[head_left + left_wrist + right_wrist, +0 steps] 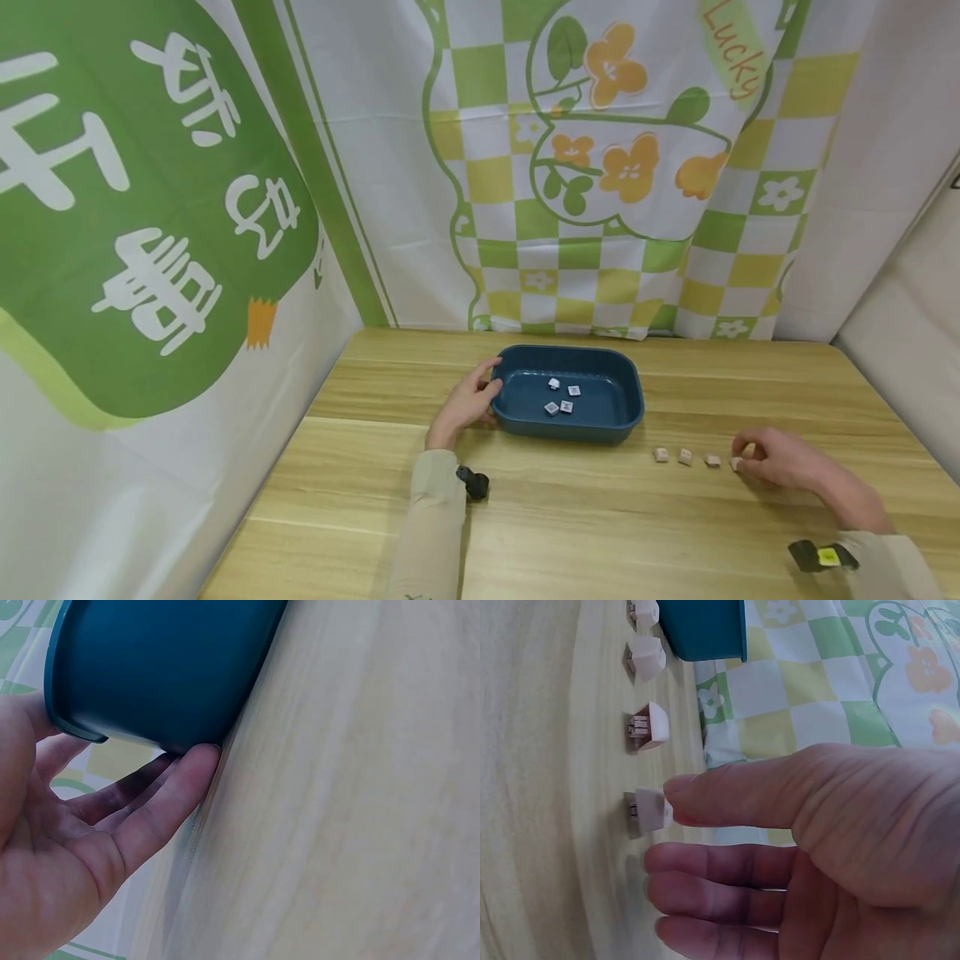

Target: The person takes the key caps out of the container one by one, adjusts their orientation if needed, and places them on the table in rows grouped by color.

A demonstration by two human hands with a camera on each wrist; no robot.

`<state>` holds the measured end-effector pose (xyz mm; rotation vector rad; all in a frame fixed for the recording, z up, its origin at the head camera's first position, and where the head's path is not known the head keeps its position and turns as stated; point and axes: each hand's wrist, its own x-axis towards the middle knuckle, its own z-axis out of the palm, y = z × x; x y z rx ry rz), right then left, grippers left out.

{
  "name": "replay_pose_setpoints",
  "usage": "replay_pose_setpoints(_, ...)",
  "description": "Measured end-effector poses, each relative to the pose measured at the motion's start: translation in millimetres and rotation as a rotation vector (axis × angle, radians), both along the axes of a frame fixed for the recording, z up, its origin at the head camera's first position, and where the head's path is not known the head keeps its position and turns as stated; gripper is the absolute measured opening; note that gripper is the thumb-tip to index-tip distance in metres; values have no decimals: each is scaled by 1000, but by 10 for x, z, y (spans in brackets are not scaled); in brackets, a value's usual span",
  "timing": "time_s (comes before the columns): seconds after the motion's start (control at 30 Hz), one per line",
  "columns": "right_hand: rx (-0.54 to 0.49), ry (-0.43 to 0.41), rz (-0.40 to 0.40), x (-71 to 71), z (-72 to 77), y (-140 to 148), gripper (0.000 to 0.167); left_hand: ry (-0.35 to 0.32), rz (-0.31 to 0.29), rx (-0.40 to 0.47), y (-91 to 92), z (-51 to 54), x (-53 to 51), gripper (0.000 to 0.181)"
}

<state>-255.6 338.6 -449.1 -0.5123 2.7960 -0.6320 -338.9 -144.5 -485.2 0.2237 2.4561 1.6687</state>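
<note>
Left hand (463, 406) grips the tub (566, 429) near the counter's (600, 529) far edge; right hand (783, 458), fingers loosely curled, touches the keycap (736, 463) nearest the right edge, any pinch hidden.

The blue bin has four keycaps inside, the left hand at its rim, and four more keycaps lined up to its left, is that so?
Not quite: in the head view, the four lined-up keycaps are to the right of the blue bin. It does have four keycaps inside and the left hand at its rim.
</note>
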Motion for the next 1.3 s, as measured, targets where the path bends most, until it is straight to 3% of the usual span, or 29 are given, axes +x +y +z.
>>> replay_pose_setpoints(0.4, 17, 122, -29, -12, 131, -230, 24, 4, 7, -12, -20, 5, 38, 48)
replay_pose_setpoints(0.8, 2, 232, -3, -87, 244, -550, 19, -2, 5, -13, 6, -26, 1, 49)
replay_pose_setpoints(1.3, -69, 290, 26, -210, 342, -938, 27, 6, -8, -3, 11, 12, 13, 49)
